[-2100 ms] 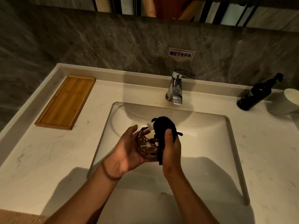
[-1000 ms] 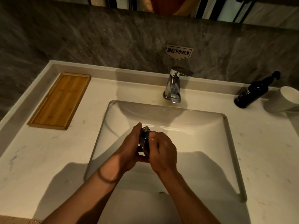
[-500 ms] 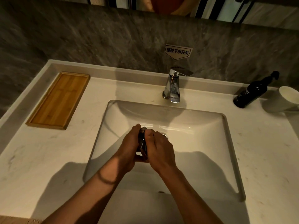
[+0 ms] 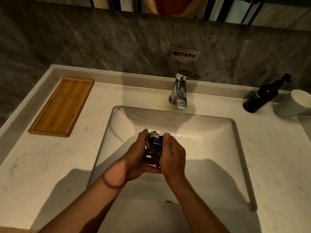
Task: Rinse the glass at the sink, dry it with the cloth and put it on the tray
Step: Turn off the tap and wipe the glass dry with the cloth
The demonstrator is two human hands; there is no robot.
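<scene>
Glass [image 4: 152, 134]: We hold it over the sink, in front of the tap, lying on its side between both hands. Only a sliver of its rim shows above the cloth; the rest is hidden.
Cloth [image 4: 157, 146]: Dark, bunched against the glass and, as we judge, partly pushed into its mouth. It sits between the glass and our right palm.
Left hand [image 4: 137, 157]: Fingers curled round the body of the glass, thumb under it. It is the holding hand.
Right hand [image 4: 173, 154]: Fingers curled over the cloth, pressing it to the glass. It is the wiping hand.
Step in hand: Drying, by our reading. We should turn the glass with the left hand while the right holds the cloth firm, so the whole wall gets wiped, then the base and rim.
Caution: A wet glass slips. We keep it low over the sink and squeeze gently.
Sink [image 4: 235, 132]: Pale basin directly below the glass.
Tap [image 4: 180, 91]: Behind the sink; no stream is visible.
Tray [image 4: 62, 106]: Wooden, left of the sink, well apart from the glass. Nothing stands on it yet.
Bottle [image 4: 262, 96]: Dark, right of the tap.
Cup [image 4: 296, 103]: White, just beside the bottle.
</scene>
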